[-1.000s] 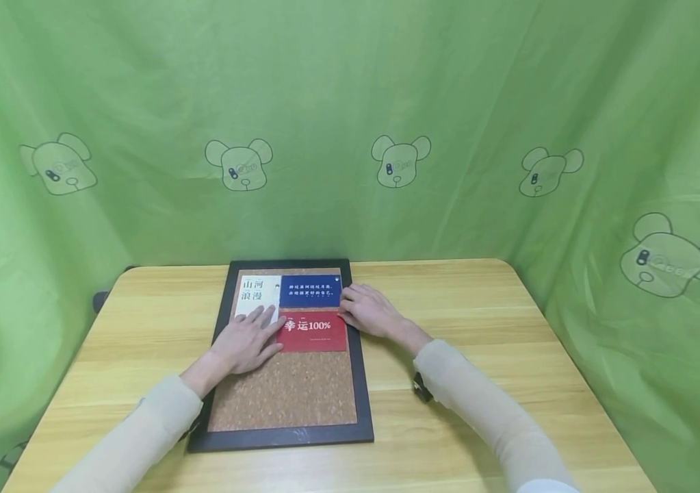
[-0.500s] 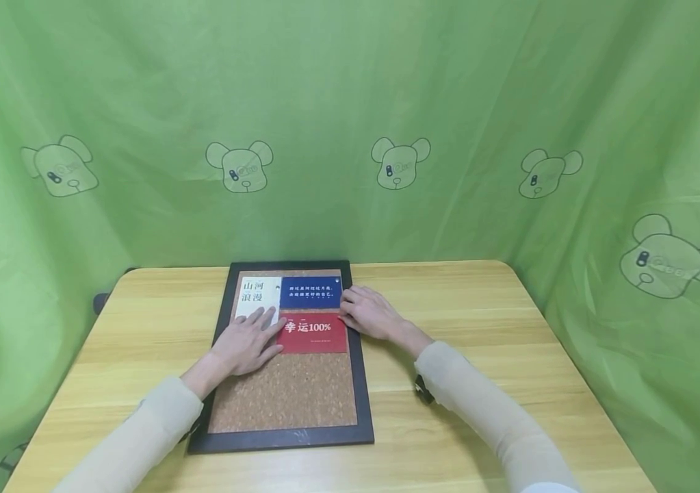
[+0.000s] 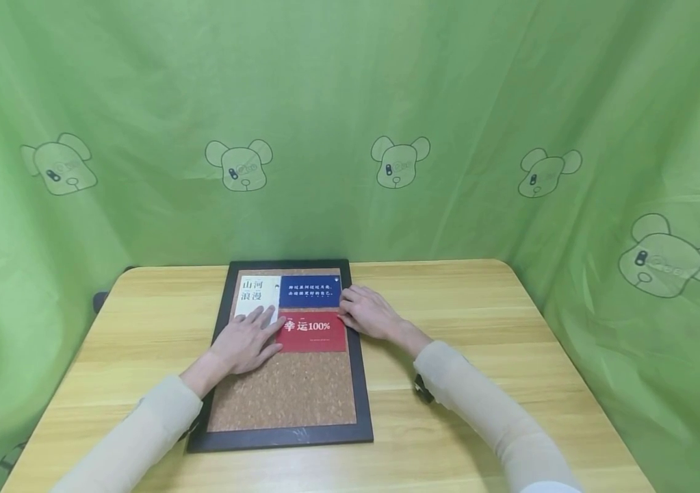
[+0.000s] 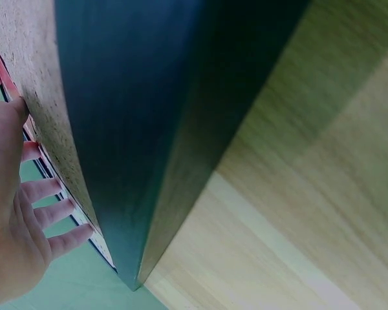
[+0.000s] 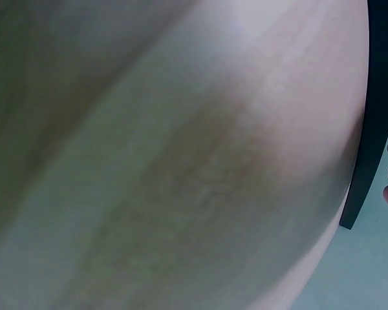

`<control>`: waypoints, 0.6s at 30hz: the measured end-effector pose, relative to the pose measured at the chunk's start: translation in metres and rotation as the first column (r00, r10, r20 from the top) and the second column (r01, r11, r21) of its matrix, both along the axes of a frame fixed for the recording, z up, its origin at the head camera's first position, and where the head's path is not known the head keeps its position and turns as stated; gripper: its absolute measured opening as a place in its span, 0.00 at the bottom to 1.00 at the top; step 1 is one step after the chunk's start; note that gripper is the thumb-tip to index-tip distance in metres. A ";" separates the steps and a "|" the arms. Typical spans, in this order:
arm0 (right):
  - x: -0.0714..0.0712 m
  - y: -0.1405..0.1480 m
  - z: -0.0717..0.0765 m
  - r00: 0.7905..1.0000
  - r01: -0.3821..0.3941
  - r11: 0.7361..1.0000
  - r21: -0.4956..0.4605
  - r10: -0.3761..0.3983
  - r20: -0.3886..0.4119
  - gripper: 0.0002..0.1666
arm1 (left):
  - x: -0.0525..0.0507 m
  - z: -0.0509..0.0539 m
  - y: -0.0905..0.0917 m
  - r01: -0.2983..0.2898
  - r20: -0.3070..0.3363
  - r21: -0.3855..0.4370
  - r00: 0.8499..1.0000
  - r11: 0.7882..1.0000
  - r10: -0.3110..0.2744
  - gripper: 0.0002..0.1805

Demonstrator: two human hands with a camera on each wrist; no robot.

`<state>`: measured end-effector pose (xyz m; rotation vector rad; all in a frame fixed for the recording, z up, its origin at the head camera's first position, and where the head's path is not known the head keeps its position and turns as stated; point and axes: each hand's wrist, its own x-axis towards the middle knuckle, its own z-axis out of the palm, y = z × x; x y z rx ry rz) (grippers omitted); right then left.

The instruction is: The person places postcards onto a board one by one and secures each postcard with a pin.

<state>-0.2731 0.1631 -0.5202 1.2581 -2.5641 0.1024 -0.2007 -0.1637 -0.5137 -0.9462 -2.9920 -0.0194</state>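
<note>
A black-framed cork board (image 3: 282,397) lies on the table. On its upper half are a white card (image 3: 257,291), a blue card (image 3: 309,292) to the right of that, and a red card (image 3: 313,333) below the blue one. My left hand (image 3: 248,344) rests on the board with spread fingers, touching the white card's lower part and the red card's left edge. My right hand (image 3: 369,311) has bent fingers at the red card's upper right corner, over the frame's right side. Whatever lies between those fingertips is hidden. A tiny white pin head (image 3: 336,279) shows at the blue card's upper right corner.
The board stands on a light wooden table (image 3: 460,308), near its back edge. A green curtain (image 3: 325,89) with printed bear heads hangs behind and along both sides. The right wrist view is mostly blurred wood, with the board's black frame (image 5: 375,116) at its right.
</note>
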 end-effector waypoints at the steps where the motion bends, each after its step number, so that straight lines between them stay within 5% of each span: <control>1: 0.000 0.000 0.000 1.000 0.000 1.000 -0.001 0.000 0.004 0.04 | 0.000 0.000 0.000 0.000 0.000 0.000 1.000 1.000 0.000 0.35; 18: 0.001 0.000 -0.002 0.999 0.018 1.000 -0.024 -0.017 0.046 0.03 | 0.000 0.001 0.000 -0.003 0.014 0.001 1.000 1.000 0.003 0.35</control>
